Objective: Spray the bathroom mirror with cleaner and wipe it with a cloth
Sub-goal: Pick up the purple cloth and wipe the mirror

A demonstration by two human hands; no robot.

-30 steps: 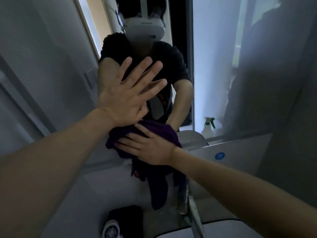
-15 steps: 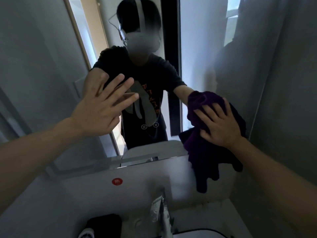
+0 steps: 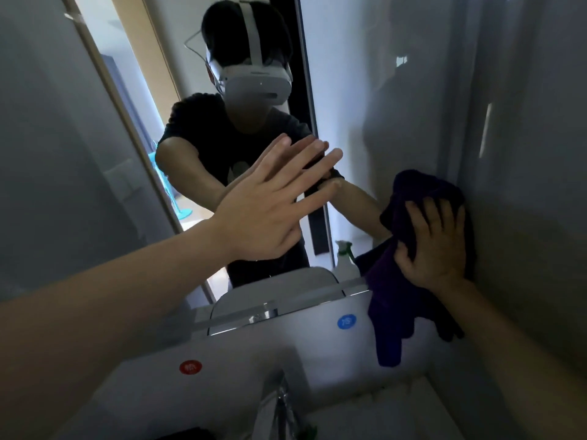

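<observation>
Rightward moves the right hand [image 3: 435, 246], spread fingers pressing the purple cloth [image 3: 413, 198] at the mirror [image 3: 365, 90] edge; left hand [image 3: 273, 211] rests flat, fingers straight. Spraying seems done, wiping unfinished.

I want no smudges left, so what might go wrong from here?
The left hand seems to rest flat on the mirror, so it may leave prints. The cloth hangs loose below the right hand and might snag on the faucet.
</observation>
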